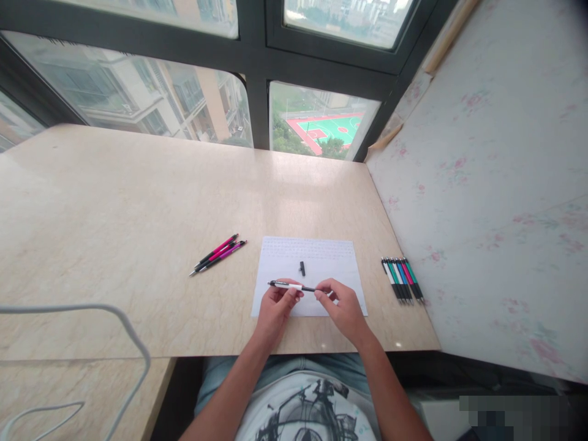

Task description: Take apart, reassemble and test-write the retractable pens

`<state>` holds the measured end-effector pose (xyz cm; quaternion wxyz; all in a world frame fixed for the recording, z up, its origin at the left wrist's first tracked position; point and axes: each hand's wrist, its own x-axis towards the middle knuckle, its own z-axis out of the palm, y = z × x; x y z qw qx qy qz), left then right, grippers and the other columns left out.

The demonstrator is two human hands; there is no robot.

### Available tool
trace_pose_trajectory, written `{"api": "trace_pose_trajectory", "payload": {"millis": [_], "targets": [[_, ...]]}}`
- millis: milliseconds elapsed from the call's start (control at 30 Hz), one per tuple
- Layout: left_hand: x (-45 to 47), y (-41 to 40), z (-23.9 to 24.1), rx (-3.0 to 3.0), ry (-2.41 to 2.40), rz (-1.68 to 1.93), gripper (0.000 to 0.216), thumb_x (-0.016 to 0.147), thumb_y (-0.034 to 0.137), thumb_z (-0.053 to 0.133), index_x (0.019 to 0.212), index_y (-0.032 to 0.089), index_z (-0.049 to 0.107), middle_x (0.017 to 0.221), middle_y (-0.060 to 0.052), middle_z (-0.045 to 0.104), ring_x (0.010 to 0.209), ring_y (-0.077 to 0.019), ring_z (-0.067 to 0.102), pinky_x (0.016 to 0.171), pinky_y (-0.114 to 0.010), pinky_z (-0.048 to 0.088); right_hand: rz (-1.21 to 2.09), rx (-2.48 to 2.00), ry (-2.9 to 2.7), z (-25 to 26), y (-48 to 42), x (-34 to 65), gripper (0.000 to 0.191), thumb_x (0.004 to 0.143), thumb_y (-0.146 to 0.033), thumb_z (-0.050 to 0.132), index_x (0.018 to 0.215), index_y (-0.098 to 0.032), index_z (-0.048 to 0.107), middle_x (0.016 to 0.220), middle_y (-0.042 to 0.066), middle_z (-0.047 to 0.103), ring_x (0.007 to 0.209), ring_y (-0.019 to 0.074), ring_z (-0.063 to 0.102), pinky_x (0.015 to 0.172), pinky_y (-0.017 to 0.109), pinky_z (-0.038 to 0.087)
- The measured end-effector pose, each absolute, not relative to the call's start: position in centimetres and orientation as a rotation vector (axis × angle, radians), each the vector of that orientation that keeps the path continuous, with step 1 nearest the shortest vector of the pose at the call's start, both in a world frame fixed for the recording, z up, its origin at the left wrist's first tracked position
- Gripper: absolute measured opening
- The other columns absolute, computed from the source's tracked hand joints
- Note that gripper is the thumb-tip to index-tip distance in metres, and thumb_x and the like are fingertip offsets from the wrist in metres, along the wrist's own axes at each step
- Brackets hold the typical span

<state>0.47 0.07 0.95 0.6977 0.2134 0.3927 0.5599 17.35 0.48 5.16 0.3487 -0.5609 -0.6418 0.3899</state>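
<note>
At the lower middle of the frame, the person holds a white pen (285,285) with both hands, over the paper (340,260). It lies almost level, with its clip end toward the left and a thin dark part toward the right. To handle it well, it would seem best to keep both ends in one straight line, to hold the barrel firmly and to press the thin part only lightly, because it may bend or slip.

The left hand (277,301) has its thumb and fingers closed around the white barrel. The right hand (340,304) brings thumb and forefinger together in a small pinch at the tip of the dark part; how hard it presses, one cannot tell. Just above the pen, a short black piece (302,268) lies on the paper, apart from both hands.
</note>
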Motion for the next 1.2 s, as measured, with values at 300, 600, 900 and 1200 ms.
{"api": "trace_pose_trajectory", "payload": {"millis": [300, 600, 900, 1200], "targets": [[0.49, 0.06, 0.99, 0.501, 0.889, 1.232, 0.019, 0.077, 0.027, 0.075, 0.091, 0.017, 0.069, 0.088, -0.004, 0.068, 0.077, -0.0125, 0.061, 0.074, -0.025, 0.047, 1.034, -1.452, -1.655, 5.04, 0.57, 17.28, 0.026, 0.093, -0.04, 0.051, 0.083, -0.02, 0.063, 0.077, 0.003, 0.067, 0.07, 0.0162, 0.062, 0.059, 0.025, 0.045], [0.54, 0.11, 0.98, 0.49, 0.898, 1.233, 0.02, 0.074, 0.028, 0.077, 0.089, 0.016, 0.07, 0.085, -0.004, 0.069, 0.075, -0.0128, 0.061, 0.073, -0.025, 0.048, 0.997, -1.474, -1.726, 5.09, 0.49, 17.16, 0.043, 0.099, -0.039, 0.041, 0.064, -0.019, 0.058, 0.06, 0.0, 0.061, 0.058, 0.0137, 0.056, 0.059, 0.025, 0.041], [0.52, 0.08, 0.98, 0.534, 0.909, 1.227, 0.019, 0.075, 0.028, 0.076, 0.089, 0.016, 0.07, 0.083, -0.004, 0.067, 0.075, -0.013, 0.059, 0.072, -0.024, 0.047, 0.91, -1.495, -1.756, 4.87, 0.49, 17.15, 0.042, 0.097, -0.042, 0.044, 0.064, -0.02, 0.058, 0.06, 0.0, 0.06, 0.057, 0.0134, 0.054, 0.058, 0.025, 0.04], [0.57, 0.12, 1.09, 0.53, 0.93, 1.233, 0.02, 0.075, 0.029, 0.077, 0.089, 0.016, 0.07, 0.085, -0.005, 0.068, 0.076, -0.0141, 0.059, 0.074, -0.026, 0.047, 0.899, -1.447, -1.765, 4.77, 0.55, 17.16, 0.024, 0.092, -0.041, 0.053, 0.084, -0.021, 0.064, 0.08, 0.003, 0.067, 0.072, 0.017, 0.06, 0.061, 0.026, 0.045]]}}
